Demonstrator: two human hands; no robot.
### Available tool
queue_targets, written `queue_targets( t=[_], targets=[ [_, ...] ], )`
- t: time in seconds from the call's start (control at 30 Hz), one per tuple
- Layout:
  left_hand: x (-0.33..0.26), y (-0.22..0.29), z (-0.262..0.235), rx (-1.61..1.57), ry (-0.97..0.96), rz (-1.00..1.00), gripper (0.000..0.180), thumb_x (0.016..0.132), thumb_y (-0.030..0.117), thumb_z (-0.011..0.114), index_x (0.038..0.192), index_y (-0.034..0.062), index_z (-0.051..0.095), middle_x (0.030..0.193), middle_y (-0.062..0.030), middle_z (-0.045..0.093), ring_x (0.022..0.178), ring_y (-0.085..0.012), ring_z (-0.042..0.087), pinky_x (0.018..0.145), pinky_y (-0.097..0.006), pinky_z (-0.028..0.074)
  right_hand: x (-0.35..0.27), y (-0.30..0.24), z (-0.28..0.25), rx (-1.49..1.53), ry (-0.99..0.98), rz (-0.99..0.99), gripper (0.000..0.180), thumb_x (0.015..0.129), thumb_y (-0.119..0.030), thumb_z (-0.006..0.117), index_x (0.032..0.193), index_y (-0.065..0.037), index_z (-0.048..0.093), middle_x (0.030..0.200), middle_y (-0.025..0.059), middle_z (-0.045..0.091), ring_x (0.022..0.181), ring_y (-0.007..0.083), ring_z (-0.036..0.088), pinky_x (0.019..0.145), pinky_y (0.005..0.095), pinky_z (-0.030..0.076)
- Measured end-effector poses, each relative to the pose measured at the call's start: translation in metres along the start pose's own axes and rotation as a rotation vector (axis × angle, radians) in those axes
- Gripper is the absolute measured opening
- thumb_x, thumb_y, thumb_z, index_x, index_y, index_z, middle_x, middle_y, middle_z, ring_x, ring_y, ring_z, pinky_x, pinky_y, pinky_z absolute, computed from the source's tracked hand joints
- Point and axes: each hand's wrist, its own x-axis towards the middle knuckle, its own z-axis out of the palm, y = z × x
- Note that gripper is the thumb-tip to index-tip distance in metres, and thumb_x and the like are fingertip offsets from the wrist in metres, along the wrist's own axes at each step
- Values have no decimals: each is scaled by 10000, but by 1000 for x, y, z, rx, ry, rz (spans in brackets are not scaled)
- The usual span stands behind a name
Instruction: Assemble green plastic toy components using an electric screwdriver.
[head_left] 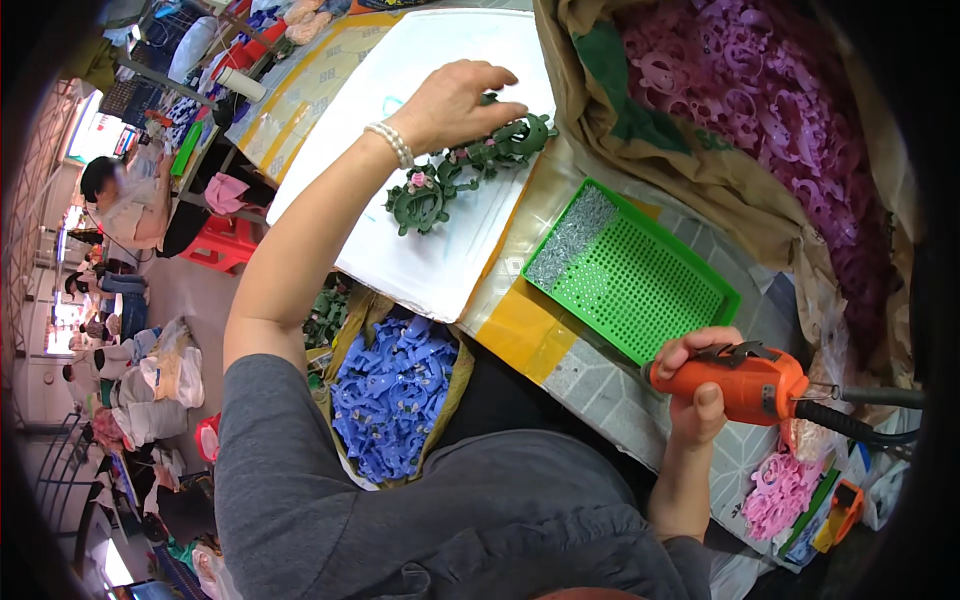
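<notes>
My left hand (pixel 455 102) rests fingers-down on a row of dark green plastic pieces (pixel 462 172) with small pink flowers, lying on a white board (pixel 420 260); a pearl bracelet circles the wrist. My right hand (pixel 698 385) grips an orange power screwdriver (pixel 745 382) by the table's near edge, its black hose (pixel 860 425) trailing right. A green perforated tray (pixel 640 285) with a pile of small silver screws (pixel 572 238) in its far corner lies between the hands.
A large sack of purple plastic pieces (pixel 760 90) fills the right. A bag of blue plastic pieces (pixel 392 395) sits below the table by my lap. Pink pieces (pixel 778 492) lie at lower right. Another person (pixel 125 200) sits at far left.
</notes>
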Motion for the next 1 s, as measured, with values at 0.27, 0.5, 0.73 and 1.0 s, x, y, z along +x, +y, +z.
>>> queue_targets(
  t=[0.27,0.5,0.73,1.0],
  targets=[
    [-9,14,12,197,-135,36,442,727,261,715,1085,37,586,979,-135,583,901,-276,578,817,-361,472,0,1,0,-3,-6,-21,587,719,-414,737,1020,13,468,796,95,568,659,143,542,577,249,473],
    [-15,7,24,27,-73,26,454,674,165,723,1080,32,568,917,-133,620,891,-294,589,812,-379,466,-1,-2,-1,-5,7,-17,582,716,-407,741,1021,8,468,800,92,569,665,135,545,584,243,478],
    [-24,1,15,-255,-50,-161,502,681,125,751,1136,64,550,863,-78,619,761,-168,593,686,-282,498,-3,0,-2,16,-8,-8,562,719,-390,740,1019,4,472,801,88,570,656,132,543,583,243,477],
    [-67,15,-12,-1570,84,-340,400,899,108,525,1273,9,425,1121,-100,587,977,-175,611,830,-336,536,-4,-1,0,-5,7,-22,561,718,-393,729,1019,7,476,793,89,569,647,135,539,577,252,482]
  ],
)
